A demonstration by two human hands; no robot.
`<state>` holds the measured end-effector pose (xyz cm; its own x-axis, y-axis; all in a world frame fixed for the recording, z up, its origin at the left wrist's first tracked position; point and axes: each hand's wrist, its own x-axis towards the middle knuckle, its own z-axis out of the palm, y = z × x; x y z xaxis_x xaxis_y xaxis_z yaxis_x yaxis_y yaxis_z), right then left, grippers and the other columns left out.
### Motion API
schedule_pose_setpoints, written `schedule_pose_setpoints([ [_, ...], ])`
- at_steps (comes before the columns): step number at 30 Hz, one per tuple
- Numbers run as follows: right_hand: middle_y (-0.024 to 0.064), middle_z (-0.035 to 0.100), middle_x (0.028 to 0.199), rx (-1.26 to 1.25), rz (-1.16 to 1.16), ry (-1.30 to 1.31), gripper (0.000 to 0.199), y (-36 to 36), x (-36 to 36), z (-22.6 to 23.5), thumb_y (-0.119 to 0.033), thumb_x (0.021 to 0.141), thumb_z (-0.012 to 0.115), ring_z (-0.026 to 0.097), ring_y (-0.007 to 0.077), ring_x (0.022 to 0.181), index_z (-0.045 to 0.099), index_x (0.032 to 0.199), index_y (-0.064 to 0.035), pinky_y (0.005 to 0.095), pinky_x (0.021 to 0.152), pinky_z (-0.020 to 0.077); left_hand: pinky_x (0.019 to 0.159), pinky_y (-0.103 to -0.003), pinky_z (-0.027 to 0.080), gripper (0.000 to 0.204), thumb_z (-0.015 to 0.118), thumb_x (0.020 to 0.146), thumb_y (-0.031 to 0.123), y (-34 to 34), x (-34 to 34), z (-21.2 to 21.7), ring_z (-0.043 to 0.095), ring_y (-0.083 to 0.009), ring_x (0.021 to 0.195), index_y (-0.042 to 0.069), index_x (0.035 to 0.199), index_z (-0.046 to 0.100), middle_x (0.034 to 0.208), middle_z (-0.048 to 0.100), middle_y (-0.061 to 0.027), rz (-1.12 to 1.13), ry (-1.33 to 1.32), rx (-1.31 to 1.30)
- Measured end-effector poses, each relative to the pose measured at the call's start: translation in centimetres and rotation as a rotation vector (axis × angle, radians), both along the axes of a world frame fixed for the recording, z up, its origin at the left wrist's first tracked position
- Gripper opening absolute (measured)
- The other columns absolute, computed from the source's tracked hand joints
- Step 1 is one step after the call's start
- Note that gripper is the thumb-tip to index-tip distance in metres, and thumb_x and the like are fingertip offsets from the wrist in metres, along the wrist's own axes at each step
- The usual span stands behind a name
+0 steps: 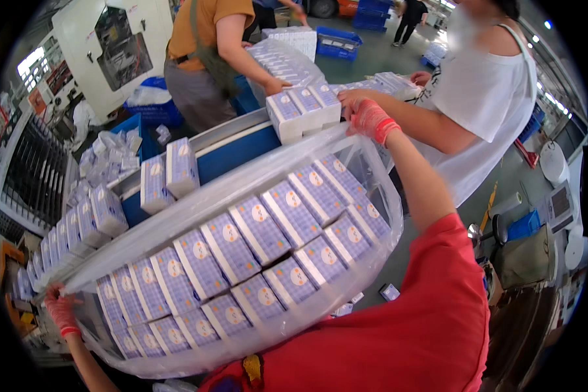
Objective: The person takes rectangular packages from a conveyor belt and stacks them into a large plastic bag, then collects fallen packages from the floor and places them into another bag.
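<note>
A large clear plastic bag (225, 356) lies across in front of me, its mouth stretched wide. Inside it, two rows of blue-and-white checked packs (219, 251), which look like tissue packs, stand side by side. At the far left, my left hand (62, 310), in a red and white glove, grips one end of the bag's edge. My right hand (372, 123), gloved alike, holds the other end up at the upper right, close to a co-worker's hand. Fine finger detail of both hands is small and partly hidden.
A blue conveyor belt (235, 151) with a pale rail runs behind the bag, carrying several more packs (181, 166). Beyond it, one co-worker (206, 59) handles packs; another, in a white shirt (490, 98), stands at my right. Blue crates (338, 44) sit on the floor behind.
</note>
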<state>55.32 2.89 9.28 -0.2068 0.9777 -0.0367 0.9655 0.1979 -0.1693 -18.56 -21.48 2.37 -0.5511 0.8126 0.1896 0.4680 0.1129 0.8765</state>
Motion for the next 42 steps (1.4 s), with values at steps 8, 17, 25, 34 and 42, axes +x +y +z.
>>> schedule_pose_setpoints([
  [8,0.0034,0.053,0.067,-0.431,-0.296,0.793,0.032,-15.1,2.8,-3.6,-0.030,0.067,0.062,0.049,0.0099,0.063,0.054,0.081,-0.0027,0.0231,0.056,0.0390,0.057,-0.021,0.036,0.031,0.060,0.069,0.021,-9.8,11.2,0.9,0.045,-0.0083,0.062,0.005,0.094,0.051,0.067,0.050,0.0008,-0.045,-0.395,-0.316],
  [17,0.0033,0.048,0.070,0.533,-0.368,0.701,0.025,-18.4,6.5,0.3,0.000,0.059,0.057,0.046,0.0112,0.063,0.049,0.082,-0.0047,0.0206,0.057,0.0370,0.064,-0.019,0.037,0.038,0.060,0.062,0.002,-10.2,14.2,11.3,0.048,-0.0085,0.068,0.001,0.099,0.049,0.076,0.050,-0.0014,-0.124,-0.105,-0.159],
  [25,0.0136,0.056,0.083,0.074,1.093,0.250,0.019,-10.7,-21.1,-3.5,-0.013,0.074,0.051,0.055,0.0235,0.069,0.054,0.090,-0.0039,0.0306,0.063,0.0443,0.068,-0.031,0.045,0.034,0.056,0.072,0.019,-3.6,17.8,10.0,0.055,-0.0256,0.081,0.012,0.104,0.050,0.093,0.055,-0.0103,-1.127,0.910,-0.562],
  [34,0.0126,0.057,0.079,0.111,0.224,0.627,0.037,-0.8,-35.7,1.1,-0.029,0.073,0.059,0.056,0.0197,0.077,0.051,0.093,0.0014,0.0262,0.064,0.0439,0.074,-0.024,0.040,0.026,0.052,0.078,0.020,4.3,1.1,6.0,0.054,-0.0169,0.079,0.002,0.097,0.053,0.086,0.058,-0.0094,-0.231,0.207,0.134],
  [42,0.0153,0.050,0.106,-0.253,-0.091,0.521,0.079,6.9,-39.7,-11.0,-0.051,0.061,0.062,0.050,0.0221,0.097,0.039,0.113,0.0028,0.0267,0.081,0.0379,0.088,-0.033,0.032,0.069,0.057,0.067,0.048,14.5,-13.5,-6.2,0.042,-0.0322,0.105,-0.005,0.110,0.043,0.110,0.045,-0.0224,0.201,0.265,-0.329],
])
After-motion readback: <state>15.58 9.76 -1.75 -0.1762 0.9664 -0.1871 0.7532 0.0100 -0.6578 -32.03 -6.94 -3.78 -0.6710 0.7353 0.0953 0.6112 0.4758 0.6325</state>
